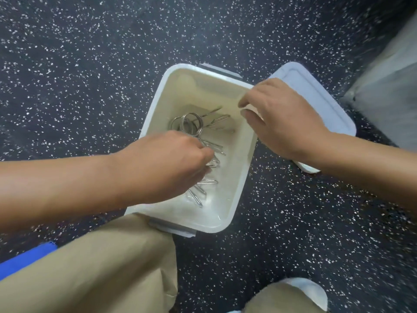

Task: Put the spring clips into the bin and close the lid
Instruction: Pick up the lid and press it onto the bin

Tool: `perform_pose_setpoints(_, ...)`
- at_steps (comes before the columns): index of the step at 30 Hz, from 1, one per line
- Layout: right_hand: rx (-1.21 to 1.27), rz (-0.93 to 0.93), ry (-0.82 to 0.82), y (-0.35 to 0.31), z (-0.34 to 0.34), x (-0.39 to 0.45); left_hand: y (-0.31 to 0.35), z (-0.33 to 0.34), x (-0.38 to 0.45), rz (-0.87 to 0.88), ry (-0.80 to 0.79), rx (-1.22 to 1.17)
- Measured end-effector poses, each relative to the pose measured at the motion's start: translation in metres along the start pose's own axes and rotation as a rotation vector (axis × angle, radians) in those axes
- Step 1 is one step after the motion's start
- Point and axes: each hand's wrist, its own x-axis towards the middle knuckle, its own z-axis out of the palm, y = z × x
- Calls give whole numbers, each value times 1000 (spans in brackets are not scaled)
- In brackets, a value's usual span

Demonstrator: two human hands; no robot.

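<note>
Speckled floor (90,75) — silver wire spring clips (198,127) piled in white bin (237,177).

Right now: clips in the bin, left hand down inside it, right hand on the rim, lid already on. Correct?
Not quite. The lid is off, lying on the floor beside the bin, partly under the right hand. The head view shows the rest holds: clips inside, left hand in the bin.

The floor (90,64) is dark with lots of little white dots. A grey block (388,86) stands on the floor at the top right. The light is soft.
</note>
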Motion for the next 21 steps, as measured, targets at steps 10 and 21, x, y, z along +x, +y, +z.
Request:
perform_pose_setpoints(10,40,521,-48,92,26,-41,23,-8,34,32,-86,-22)
perform_pose_setpoints(21,-223,764,-273,152,63,-13,32,-6,33,-30,-135,-23)
